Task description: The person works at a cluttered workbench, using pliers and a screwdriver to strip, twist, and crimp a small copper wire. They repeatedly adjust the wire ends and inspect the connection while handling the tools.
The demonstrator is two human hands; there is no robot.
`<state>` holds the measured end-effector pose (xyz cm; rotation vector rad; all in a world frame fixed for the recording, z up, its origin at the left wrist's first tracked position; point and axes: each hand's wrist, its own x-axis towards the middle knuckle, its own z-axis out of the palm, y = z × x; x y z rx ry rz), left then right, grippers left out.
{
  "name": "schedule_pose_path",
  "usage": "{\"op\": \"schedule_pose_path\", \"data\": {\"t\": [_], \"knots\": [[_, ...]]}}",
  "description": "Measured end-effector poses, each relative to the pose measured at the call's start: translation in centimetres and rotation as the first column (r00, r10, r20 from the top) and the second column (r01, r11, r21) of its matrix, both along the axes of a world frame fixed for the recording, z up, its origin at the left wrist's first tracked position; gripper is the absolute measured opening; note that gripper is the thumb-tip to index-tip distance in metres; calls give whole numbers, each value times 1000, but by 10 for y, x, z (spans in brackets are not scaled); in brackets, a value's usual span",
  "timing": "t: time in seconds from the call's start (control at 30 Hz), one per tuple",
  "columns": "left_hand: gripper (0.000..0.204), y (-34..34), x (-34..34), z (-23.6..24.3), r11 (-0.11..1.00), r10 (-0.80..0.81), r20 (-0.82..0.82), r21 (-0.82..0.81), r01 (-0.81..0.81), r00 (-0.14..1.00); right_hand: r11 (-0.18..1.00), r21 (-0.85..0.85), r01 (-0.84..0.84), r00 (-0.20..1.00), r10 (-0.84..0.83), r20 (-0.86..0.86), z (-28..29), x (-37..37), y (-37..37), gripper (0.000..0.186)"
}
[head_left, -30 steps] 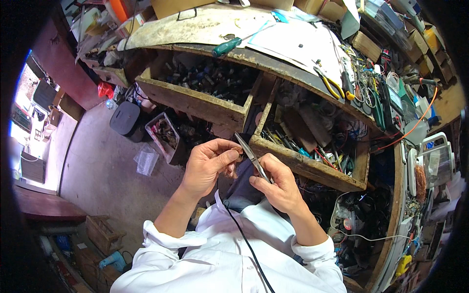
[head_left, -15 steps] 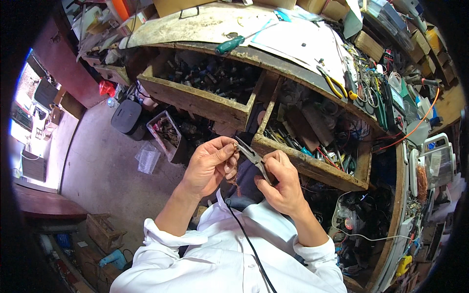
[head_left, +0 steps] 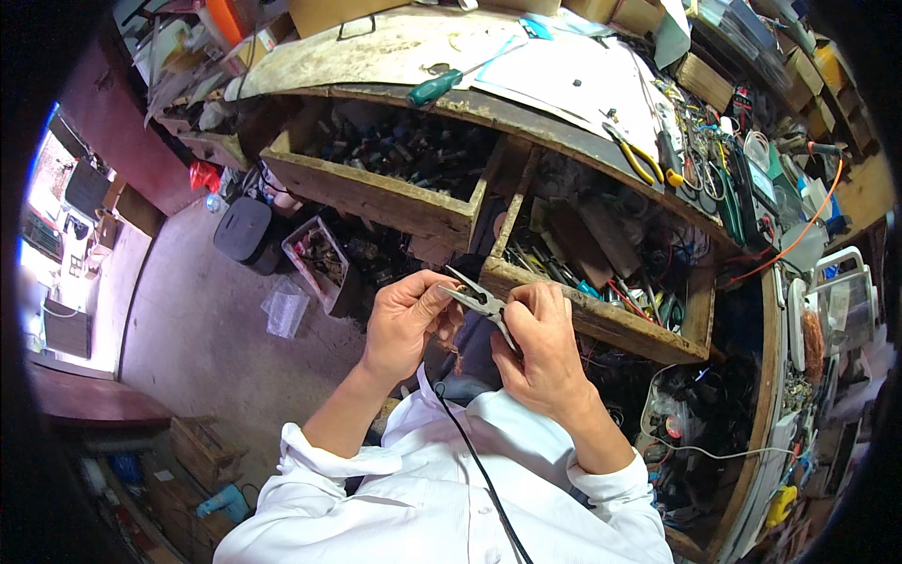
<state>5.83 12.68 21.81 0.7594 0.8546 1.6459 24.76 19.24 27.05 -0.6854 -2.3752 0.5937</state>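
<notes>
My right hand [head_left: 542,352] is closed round the handles of long-nose pliers [head_left: 487,305], whose jaws are spread and point up and left toward my left hand. My left hand [head_left: 398,324] pinches a small copper-coloured piece between thumb and forefinger; most of it is hidden by the fingers and jaws. Reddish-brown frayed strands [head_left: 458,360], resembling copper wire, hang below the left fingers. Both hands are held in front of my body, just short of the open right drawer [head_left: 601,318].
A left drawer [head_left: 376,193] full of small dark parts also stands open. On the workbench [head_left: 376,56] lie a green-handled screwdriver [head_left: 437,87], yellow-handled pliers [head_left: 637,160] and many tools. A black bin [head_left: 242,230] and an open box [head_left: 318,265] stand on the floor.
The long-nose pliers' jaws have spread apart; half a second ago they were nearly closed at the left fingertips. My left hand still pinches the small piece.
</notes>
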Motion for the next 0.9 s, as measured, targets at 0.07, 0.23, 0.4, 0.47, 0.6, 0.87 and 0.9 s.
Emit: {"op": "schedule_pose_path", "data": {"t": [0.07, 0.23, 0.4, 0.47, 0.6, 0.87, 0.9], "knots": [[23, -1, 3, 1, 999, 31, -69, 14, -30, 997, 999, 46, 4, 1000, -4, -1, -2, -1, 1, 22], [23, -4, 4, 17, 998, 60, -345, 24, -55, 937, 998, 62, -5, 1000, 4, 14, -5, 3, 3, 22], [20, -4, -2, 16, 995, 83, -457, 95, -44, 885, 998, 52, -32, 999, 32, -4, 6, 5, 4, 22], [20, -2, -4, 18, 989, 101, -522, 142, -31, 847, 998, 47, -47, 999, 48, -5, 6, 7, 4, 22], [22, -2, -10, 14, 984, 108, -562, 179, -7, 820, 995, -18, -100, 994, 101, 46, 1, 8, 6, 22], [21, -1, -7, 13, 973, 132, -565, 232, 3, 815, 985, -40, -167, 984, 169, 62, 3, 14, 7, 29], [21, -1, -8, 13, 970, 141, -582, 244, 7, 801, 985, -43, -169, 983, 172, 62, 2, 14, 7, 30]]}}
